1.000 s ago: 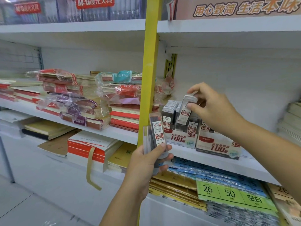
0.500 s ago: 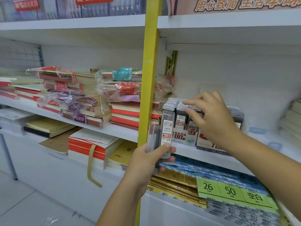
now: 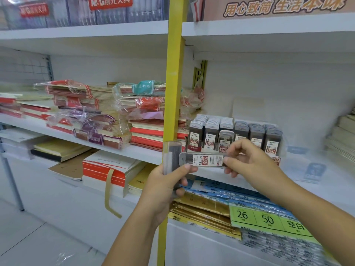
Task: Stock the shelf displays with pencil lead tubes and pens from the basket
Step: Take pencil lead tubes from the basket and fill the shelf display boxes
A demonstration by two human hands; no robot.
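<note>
Grey lead tube (image 3: pixel 201 160), sideways, red-labelled

Bare left hand (image 3: pixel 165 183) and bare right hand (image 3: pixel 251 164). Left forearm (image 3: pixel 134 237) uncovered all the way to the bottom frame edge; right forearm (image 3: pixel 317 214) uncovered to the lower right corner. Slim wrists, smooth forearms. Knuckle creases showing on back of right hand. Nails short as far as can be told, slightly blurred.
</note>
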